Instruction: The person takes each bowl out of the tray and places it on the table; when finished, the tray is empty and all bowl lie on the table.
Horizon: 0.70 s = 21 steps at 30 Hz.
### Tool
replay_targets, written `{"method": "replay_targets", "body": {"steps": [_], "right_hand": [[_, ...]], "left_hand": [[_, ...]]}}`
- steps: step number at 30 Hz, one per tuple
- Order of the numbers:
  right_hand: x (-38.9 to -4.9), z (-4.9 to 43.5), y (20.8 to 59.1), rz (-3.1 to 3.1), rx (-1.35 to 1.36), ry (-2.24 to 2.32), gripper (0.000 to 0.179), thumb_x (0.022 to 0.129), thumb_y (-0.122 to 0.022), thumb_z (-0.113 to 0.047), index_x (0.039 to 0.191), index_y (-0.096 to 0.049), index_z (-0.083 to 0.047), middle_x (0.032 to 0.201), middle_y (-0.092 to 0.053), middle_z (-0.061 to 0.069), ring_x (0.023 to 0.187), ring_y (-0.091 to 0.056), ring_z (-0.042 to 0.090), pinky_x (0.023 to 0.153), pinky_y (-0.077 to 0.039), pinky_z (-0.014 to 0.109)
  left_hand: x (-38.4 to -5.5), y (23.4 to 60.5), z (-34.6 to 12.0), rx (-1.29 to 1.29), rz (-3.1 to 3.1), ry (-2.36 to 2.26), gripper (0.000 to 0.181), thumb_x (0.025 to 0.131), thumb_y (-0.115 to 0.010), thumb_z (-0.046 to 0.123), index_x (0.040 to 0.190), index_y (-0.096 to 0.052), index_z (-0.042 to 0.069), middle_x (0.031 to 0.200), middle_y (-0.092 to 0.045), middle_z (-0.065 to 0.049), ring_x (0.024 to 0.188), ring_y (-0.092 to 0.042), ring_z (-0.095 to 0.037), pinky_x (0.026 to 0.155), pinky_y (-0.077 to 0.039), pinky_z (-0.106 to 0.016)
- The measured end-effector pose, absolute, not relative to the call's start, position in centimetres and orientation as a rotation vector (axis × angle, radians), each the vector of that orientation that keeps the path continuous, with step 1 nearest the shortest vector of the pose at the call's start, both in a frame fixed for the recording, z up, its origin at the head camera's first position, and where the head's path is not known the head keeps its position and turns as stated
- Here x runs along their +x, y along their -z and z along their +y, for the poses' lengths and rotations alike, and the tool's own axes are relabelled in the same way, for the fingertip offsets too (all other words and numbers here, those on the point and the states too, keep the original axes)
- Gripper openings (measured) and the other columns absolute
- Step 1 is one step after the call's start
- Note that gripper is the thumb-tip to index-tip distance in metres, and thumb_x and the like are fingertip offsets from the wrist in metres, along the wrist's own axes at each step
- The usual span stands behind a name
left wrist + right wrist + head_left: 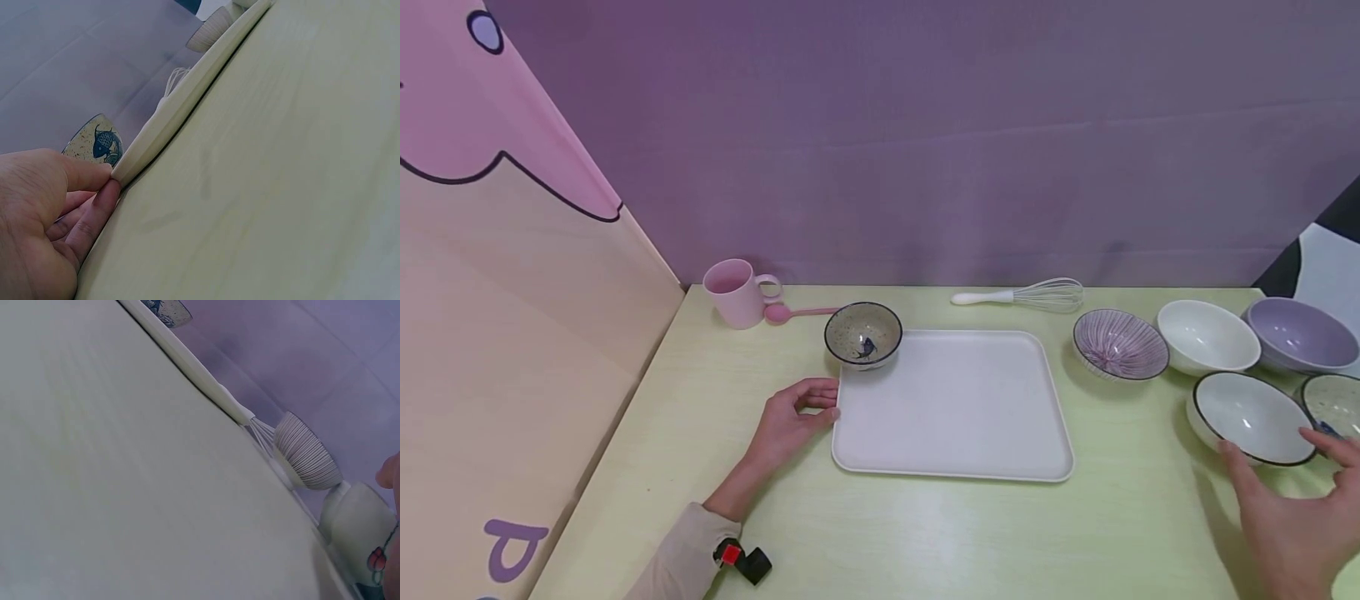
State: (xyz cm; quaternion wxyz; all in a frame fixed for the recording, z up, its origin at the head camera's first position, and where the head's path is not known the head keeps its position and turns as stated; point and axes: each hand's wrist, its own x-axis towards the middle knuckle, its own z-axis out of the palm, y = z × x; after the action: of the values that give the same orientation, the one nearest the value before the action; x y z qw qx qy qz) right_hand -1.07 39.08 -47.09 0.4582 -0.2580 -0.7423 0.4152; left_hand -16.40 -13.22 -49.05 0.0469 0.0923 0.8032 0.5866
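Observation:
My left hand [795,419] is at the left edge of a white rectangular tray [955,408]; the left wrist view shows thumb and finger pinching the tray's rim [150,140]. A speckled bowl with a blue fish [862,336] overlaps the tray's back left corner. At the far right, my right hand [1296,525] reaches over a white dark-rimmed bowl [1247,412], thumb and forefinger spread at its near rim. In the right wrist view this bowl [359,531] shows a red flower, with fingertips [387,474] close to the rim.
A striped purple bowl [1120,346], a white bowl [1208,333], a lilac bowl [1303,333] and another speckled bowl [1333,404] crowd the right side. A whisk [1022,296] lies at the back. A pink mug [737,293] and pink spoon [786,312] sit back left.

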Motion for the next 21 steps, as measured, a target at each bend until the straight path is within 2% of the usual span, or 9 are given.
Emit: {"method": "replay_targets", "body": {"steps": [3, 6, 10, 13, 15, 17, 21], "right_hand": [[-1.2, 38.9, 46.6, -1.798, -0.654, -1.073, 0.064, 0.082, -0.090, -0.005, 0.142, -0.070, -0.007, 0.154, -0.053, -0.013, 0.152, -0.042, 0.009, 0.127, -0.024, 0.023], [-1.2, 38.2, 45.9, -1.783, -0.667, -1.100, 0.064, 0.083, -0.090, -0.006, 0.143, -0.071, -0.013, 0.153, -0.053, -0.013, 0.148, -0.043, 0.007, 0.123, -0.027, 0.021], [-1.0, 36.9, 45.0, -1.814, -0.529, -1.073, 0.064, 0.082, -0.089, -0.001, 0.143, -0.070, -0.003, 0.146, -0.055, -0.018, 0.143, -0.047, 0.007, 0.117, -0.032, 0.020], [-1.1, 35.6, 44.1, -1.832, -0.417, -1.064, 0.063, 0.081, -0.088, 0.003, 0.140, -0.068, 0.006, 0.143, -0.058, -0.018, 0.143, -0.051, 0.010, 0.114, -0.038, 0.019], [-1.2, 34.7, 43.7, -1.855, -0.382, -1.068, 0.063, 0.080, -0.088, 0.004, 0.140, -0.067, 0.006, 0.141, -0.058, -0.021, 0.143, -0.052, 0.010, 0.113, -0.040, 0.018], [-1.6, 34.0, 43.4, -1.851, -0.320, -1.096, 0.063, 0.079, -0.087, 0.008, 0.138, -0.065, 0.011, 0.139, -0.060, -0.019, 0.141, -0.053, 0.012, 0.110, -0.043, 0.017], [-2.6, 32.4, 43.0, -1.827, -0.186, -1.212, 0.062, 0.075, -0.082, 0.019, 0.134, -0.066, 0.015, 0.136, -0.063, -0.012, 0.136, -0.055, 0.013, 0.107, -0.046, 0.015]], "left_hand": [[-16.4, 49.0, -13.2, 0.279, 2.456, -1.782, 0.036, 0.097, -0.082, -0.004, 0.132, -0.077, 0.000, 0.117, -0.082, -0.014, 0.109, -0.076, -0.027, 0.095, -0.058, -0.023], [-16.4, 49.0, -13.2, 0.283, 2.467, -1.767, 0.036, 0.097, -0.082, -0.003, 0.132, -0.077, 0.001, 0.117, -0.082, -0.012, 0.109, -0.076, -0.025, 0.098, -0.059, -0.027], [-16.5, 48.9, -13.1, 0.284, 2.481, -1.750, 0.036, 0.097, -0.083, -0.002, 0.132, -0.078, 0.002, 0.116, -0.082, -0.011, 0.108, -0.076, -0.024, 0.101, -0.059, -0.031], [-16.4, 48.8, -13.1, 0.271, 2.475, -1.760, 0.035, 0.097, -0.082, -0.002, 0.132, -0.077, 0.001, 0.117, -0.082, -0.012, 0.108, -0.076, -0.026, 0.099, -0.059, -0.029], [-16.4, 48.8, -13.1, 0.262, 2.469, -1.765, 0.035, 0.097, -0.082, -0.003, 0.132, -0.077, 0.001, 0.117, -0.081, -0.012, 0.109, -0.076, -0.026, 0.098, -0.059, -0.027], [-16.3, 48.9, -13.1, 0.257, 2.464, -1.771, 0.035, 0.097, -0.082, -0.003, 0.132, -0.077, 0.001, 0.117, -0.081, -0.012, 0.109, -0.076, -0.027, 0.097, -0.059, -0.025], [-16.4, 48.9, -13.1, 0.259, 2.464, -1.777, 0.035, 0.096, -0.082, -0.004, 0.131, -0.077, 0.000, 0.117, -0.081, -0.014, 0.109, -0.077, -0.027, 0.097, -0.059, -0.026]]}}
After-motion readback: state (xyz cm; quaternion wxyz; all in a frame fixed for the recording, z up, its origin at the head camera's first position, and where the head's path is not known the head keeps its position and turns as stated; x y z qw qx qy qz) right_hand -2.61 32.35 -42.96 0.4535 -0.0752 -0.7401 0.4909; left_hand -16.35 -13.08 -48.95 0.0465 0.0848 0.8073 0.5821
